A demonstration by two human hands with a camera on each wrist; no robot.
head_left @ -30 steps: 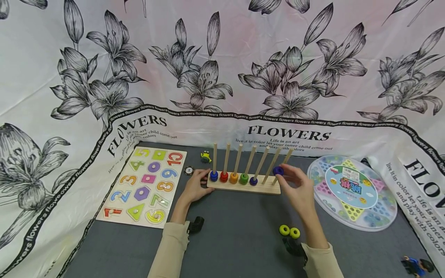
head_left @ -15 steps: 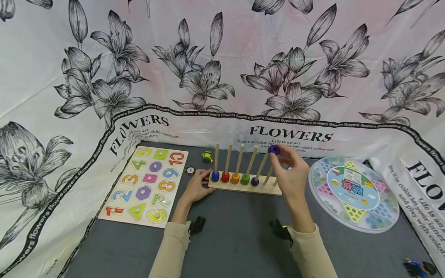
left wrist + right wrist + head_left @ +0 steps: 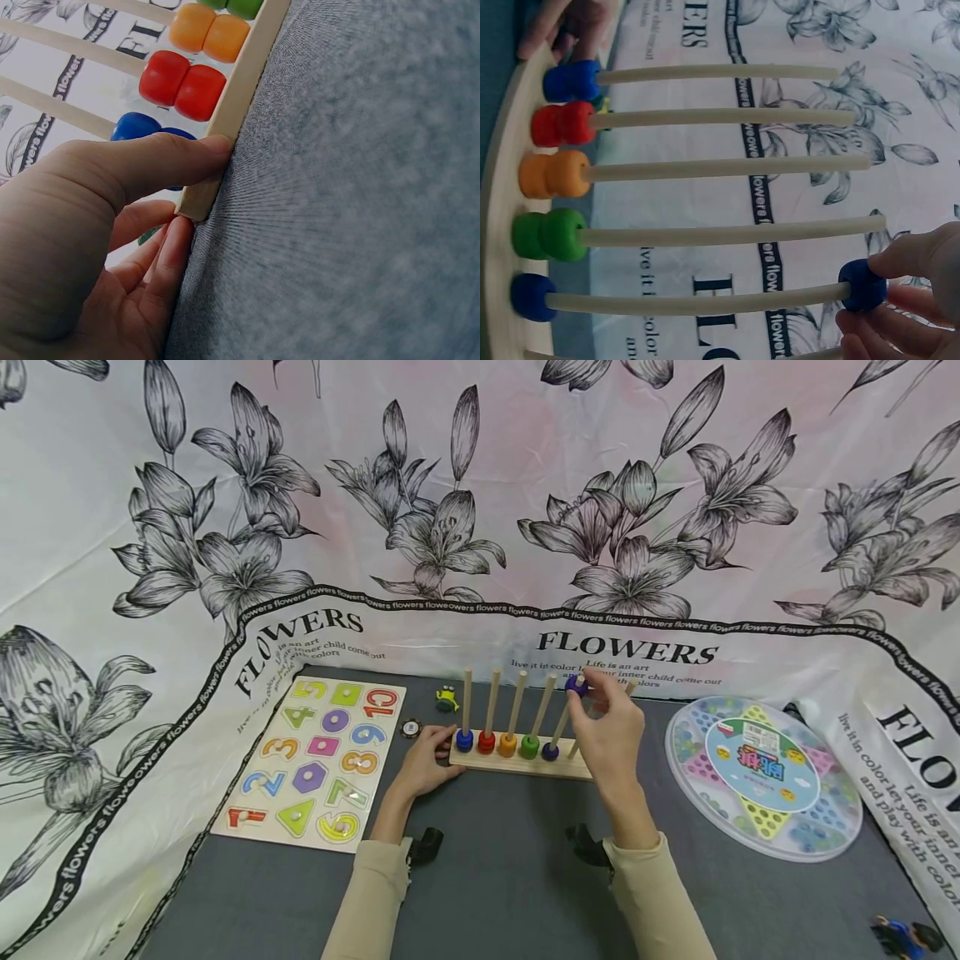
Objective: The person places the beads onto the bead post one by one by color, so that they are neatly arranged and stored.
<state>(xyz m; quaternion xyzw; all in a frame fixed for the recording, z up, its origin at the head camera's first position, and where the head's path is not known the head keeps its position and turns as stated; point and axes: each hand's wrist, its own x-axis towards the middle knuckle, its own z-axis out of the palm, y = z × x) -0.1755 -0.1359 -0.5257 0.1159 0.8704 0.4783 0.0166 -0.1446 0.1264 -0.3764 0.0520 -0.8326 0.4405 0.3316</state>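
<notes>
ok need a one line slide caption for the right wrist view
Right hand pinches a dark blue ring at the tip of the fifth wooden peg, above a matching ring at its base.

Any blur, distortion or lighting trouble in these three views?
Head view: evenly lit and sharp, though wide-angle curves the cloth border; the right hand is slightly soft. Left wrist view: the left hand is close and soft, the grey mat in crisp focus. Right wrist view: the wooden base bows from lens distortion; the blue ring is sharp.
</notes>
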